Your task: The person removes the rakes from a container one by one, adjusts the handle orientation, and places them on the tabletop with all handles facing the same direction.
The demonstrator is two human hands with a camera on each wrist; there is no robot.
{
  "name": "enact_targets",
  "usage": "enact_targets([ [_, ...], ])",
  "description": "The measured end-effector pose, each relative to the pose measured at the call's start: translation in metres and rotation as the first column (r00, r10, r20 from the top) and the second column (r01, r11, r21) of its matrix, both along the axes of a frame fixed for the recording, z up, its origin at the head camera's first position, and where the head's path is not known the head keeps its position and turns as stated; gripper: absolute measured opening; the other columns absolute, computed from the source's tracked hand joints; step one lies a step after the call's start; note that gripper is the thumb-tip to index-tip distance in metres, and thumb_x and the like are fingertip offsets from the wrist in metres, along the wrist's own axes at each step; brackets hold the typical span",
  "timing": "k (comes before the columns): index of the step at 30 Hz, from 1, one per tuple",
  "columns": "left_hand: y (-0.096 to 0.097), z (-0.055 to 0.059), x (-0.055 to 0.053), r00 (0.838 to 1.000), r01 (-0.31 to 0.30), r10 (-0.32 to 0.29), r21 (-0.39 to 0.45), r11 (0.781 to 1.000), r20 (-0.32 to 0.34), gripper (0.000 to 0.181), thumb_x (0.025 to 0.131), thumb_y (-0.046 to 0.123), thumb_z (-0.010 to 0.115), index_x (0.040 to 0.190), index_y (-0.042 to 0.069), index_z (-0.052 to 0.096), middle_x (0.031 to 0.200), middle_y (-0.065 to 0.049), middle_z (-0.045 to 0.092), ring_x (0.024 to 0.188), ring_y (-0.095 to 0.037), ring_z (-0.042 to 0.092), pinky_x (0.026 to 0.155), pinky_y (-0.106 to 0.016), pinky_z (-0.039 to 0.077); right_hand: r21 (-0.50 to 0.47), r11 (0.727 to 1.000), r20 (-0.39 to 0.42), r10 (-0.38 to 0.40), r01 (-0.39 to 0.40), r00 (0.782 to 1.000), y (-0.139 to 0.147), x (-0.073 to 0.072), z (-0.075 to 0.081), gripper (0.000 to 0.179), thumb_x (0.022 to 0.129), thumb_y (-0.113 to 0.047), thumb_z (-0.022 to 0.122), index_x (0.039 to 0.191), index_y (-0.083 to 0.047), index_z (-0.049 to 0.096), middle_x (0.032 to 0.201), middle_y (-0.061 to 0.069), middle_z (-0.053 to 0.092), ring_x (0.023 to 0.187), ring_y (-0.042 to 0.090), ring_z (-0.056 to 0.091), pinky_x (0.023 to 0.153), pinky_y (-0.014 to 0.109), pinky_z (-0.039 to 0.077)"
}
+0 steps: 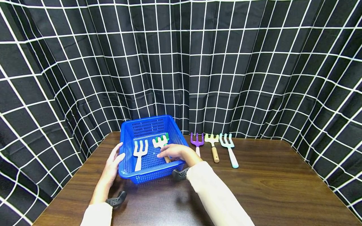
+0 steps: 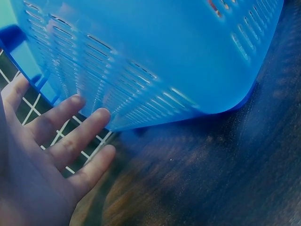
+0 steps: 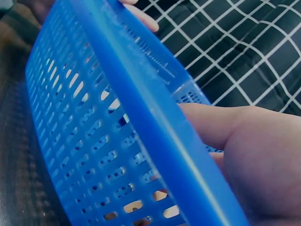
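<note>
A blue perforated basket (image 1: 154, 125) stands on the table. My left hand (image 1: 111, 164) rests at its left rim, fingers spread and fairly straight along the outer wall. My right hand (image 1: 176, 151) reaches over the near right rim and holds a white hand fork with a wooden handle (image 1: 160, 142) around its neck; part of the handle is hidden. Beneath that fork shows a green fork (image 1: 166, 137), mostly covered. On the left inside the basket lies a white hand fork with pale blue tips (image 1: 140, 153). In the right wrist view the basket wall hides most of the fingers.
Right of the basket, on the brown wooden table (image 1: 263, 179), lie a purple hand fork (image 1: 197, 142), a yellow-green one with a wooden handle (image 1: 213, 146) and a light blue and white one (image 1: 229, 149). A black curtain with white grid lines (image 1: 220, 62) surrounds the table.
</note>
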State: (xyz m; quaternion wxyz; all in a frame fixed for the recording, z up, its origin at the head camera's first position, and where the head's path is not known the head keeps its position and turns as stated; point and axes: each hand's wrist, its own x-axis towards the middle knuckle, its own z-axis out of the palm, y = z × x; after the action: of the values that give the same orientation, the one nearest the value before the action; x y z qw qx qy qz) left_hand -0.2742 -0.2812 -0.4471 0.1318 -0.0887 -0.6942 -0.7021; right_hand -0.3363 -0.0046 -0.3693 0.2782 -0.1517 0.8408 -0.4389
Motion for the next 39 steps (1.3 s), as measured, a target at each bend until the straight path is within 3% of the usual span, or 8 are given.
enact_targets([
  [7,0.0005,0.0005,0.0006,1.000,0.000,0.001,0.004,1.000,-0.014,0.054,0.103,0.017,0.044,0.151,0.003,0.023,0.143,-0.028,0.034,0.109,-0.011,0.057,0.082,-0.026,0.051,0.028,0.998,0.010,0.049,-0.050,0.999,-0.0016,-0.0025,-0.0026,0.051,0.089,-0.024,0.069,0.133,-0.003,0.054,0.123,0.015,0.058,0.117,0.038,0.053,0.097,0.047,0.044],
  [13,0.0006,-0.0020,-0.0001,1.000,-0.004,0.005,0.018,1.000,-0.027,0.053,0.102,0.017,0.046,0.150,0.005,0.026,0.140,-0.032,0.036,0.106,-0.015,0.059,0.078,-0.026,0.053,0.092,0.992,-0.033,0.090,-0.087,0.995,-0.0018,-0.0032,-0.0032,0.051,0.089,-0.027,0.069,0.133,-0.005,0.056,0.118,0.011,0.059,0.115,0.034,0.054,0.096,0.045,0.044],
  [21,0.0020,0.0018,-0.0003,1.000,-0.020,0.020,-0.003,1.000,0.007,0.053,0.103,0.016,0.045,0.151,0.003,0.025,0.135,-0.022,0.041,0.105,-0.014,0.059,0.079,-0.028,0.052,0.035,0.999,-0.080,0.020,-0.018,0.997,-0.0014,-0.0013,-0.0028,0.045,0.087,-0.018,0.069,0.125,0.001,0.059,0.096,0.011,0.063,0.097,0.032,0.060,0.081,0.040,0.049],
  [25,0.0011,0.0023,0.0006,1.000,-0.018,0.018,-0.006,1.000,0.009,0.052,0.104,0.016,0.044,0.151,0.004,0.025,0.134,-0.018,0.043,0.106,-0.012,0.059,0.080,-0.029,0.052,-0.004,0.999,-0.115,-0.033,0.032,0.993,-0.0022,-0.0003,-0.0024,0.043,0.083,-0.015,0.071,0.122,0.001,0.062,0.094,0.007,0.061,0.086,0.028,0.061,0.081,0.042,0.051],
  [32,-0.0011,0.0006,0.0015,1.000,-0.015,0.015,-0.017,1.000,0.016,0.052,0.105,0.016,0.042,0.152,0.006,0.024,0.140,-0.026,0.036,0.106,-0.013,0.060,0.079,-0.027,0.053,-0.021,0.998,-0.125,-0.054,0.052,0.991,-0.0029,0.0003,-0.0010,0.041,0.084,-0.012,0.071,0.122,0.002,0.062,0.105,0.009,0.061,0.086,0.032,0.064,0.081,0.043,0.053],
  [39,-0.0010,0.0010,0.0011,0.999,-0.001,0.001,-0.017,1.000,0.034,0.053,0.105,0.018,0.042,0.153,0.007,0.022,0.145,-0.028,0.033,0.107,-0.011,0.058,0.080,-0.024,0.052,-0.017,0.999,-0.088,-0.053,0.052,0.995,-0.0025,0.0005,-0.0015,0.040,0.086,-0.012,0.069,0.122,0.002,0.061,0.093,0.008,0.060,0.086,0.032,0.061,0.080,0.041,0.052],
])
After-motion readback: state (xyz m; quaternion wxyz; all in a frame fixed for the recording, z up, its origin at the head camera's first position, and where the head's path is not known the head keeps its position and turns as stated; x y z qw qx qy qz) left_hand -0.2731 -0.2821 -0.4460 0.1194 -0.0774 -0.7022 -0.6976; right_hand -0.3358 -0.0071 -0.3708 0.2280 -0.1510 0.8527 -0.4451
